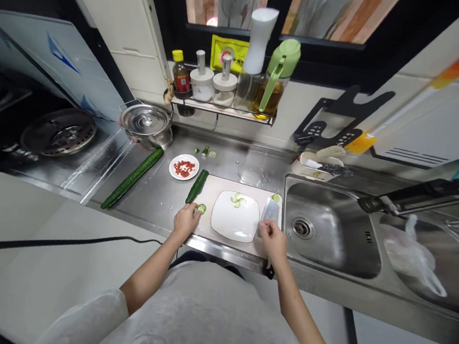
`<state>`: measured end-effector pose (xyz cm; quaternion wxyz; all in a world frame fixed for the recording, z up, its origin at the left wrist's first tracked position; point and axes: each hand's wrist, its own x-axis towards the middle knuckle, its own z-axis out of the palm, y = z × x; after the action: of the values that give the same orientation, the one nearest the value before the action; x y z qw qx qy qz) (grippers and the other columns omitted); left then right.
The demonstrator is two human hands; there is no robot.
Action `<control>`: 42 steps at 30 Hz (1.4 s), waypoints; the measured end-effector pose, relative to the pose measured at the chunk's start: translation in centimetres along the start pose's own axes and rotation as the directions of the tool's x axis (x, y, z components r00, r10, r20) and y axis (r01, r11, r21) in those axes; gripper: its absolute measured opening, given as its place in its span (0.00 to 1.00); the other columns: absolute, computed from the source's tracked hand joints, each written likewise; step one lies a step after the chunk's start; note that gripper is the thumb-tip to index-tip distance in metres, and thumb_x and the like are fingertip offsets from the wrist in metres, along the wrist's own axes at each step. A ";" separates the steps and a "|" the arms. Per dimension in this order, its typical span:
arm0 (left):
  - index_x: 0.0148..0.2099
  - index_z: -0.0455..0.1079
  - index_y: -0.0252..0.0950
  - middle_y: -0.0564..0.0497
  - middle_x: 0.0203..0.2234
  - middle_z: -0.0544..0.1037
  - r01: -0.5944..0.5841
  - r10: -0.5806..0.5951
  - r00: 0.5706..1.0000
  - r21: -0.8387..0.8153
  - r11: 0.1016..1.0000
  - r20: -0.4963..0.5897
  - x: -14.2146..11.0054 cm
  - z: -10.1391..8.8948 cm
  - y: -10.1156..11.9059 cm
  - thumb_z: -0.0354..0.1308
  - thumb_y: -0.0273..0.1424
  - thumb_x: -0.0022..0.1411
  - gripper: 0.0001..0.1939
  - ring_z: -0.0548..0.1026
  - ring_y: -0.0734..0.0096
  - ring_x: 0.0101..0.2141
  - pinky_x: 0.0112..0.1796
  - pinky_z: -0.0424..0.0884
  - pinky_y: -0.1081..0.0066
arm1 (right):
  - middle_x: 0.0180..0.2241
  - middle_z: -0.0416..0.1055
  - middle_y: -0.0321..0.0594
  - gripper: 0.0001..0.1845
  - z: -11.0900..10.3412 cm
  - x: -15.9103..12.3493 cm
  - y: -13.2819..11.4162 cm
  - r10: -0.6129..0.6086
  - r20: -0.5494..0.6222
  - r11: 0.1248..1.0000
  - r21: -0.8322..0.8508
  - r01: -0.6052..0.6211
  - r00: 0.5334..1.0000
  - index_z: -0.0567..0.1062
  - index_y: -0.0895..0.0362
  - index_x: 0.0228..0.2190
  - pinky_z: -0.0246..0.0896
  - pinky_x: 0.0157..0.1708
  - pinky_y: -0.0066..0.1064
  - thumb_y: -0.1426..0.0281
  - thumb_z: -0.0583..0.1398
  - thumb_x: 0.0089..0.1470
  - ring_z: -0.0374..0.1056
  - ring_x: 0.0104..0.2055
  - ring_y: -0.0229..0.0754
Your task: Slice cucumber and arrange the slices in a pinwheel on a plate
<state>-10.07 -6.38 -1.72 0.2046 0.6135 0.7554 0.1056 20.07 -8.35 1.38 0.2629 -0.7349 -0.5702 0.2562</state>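
Note:
My left hand [186,222] is closed at the left edge of the pale cutting board [204,228], its fingertips on a small stack of cucumber slices [201,208]. Just beyond it lies a cut length of cucumber [198,186]. A white square plate [235,224] sits on the board, with several thin cucumber slices [238,200] overlapping near its far side. My right hand [274,242] is pinched closed by the plate's right edge, over a broad knife [271,211] lying flat; anything between its fingertips is too small to make out. Another cucumber slice [275,197] rests by the blade's tip.
A whole cucumber [132,179] and a small plate of chopped red pieces [184,167] lie to the left. Behind them stand a lidded steel pot [147,121] and cucumber ends [205,151]. The sink [329,230] is at right; a condiment rack [227,109] hangs above.

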 end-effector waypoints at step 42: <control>0.38 0.66 0.36 0.52 0.26 0.74 0.478 0.164 0.827 -0.826 0.299 0.538 -0.8 -3.7 9.3 0.63 0.46 0.48 0.22 0.65 0.84 0.19 0.18 0.50 0.82 | 0.32 0.72 0.40 0.12 1.3 0.7 -7.5 -0.451 0.062 0.879 0.203 0.431 0.890 0.77 0.53 0.32 0.59 0.41 0.35 0.62 0.56 0.58 0.65 0.39 0.43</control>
<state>-3.38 -4.69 5.55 0.7317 0.2961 0.5176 0.3302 14.08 -5.97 5.52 0.3500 -0.5431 -0.7099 0.2803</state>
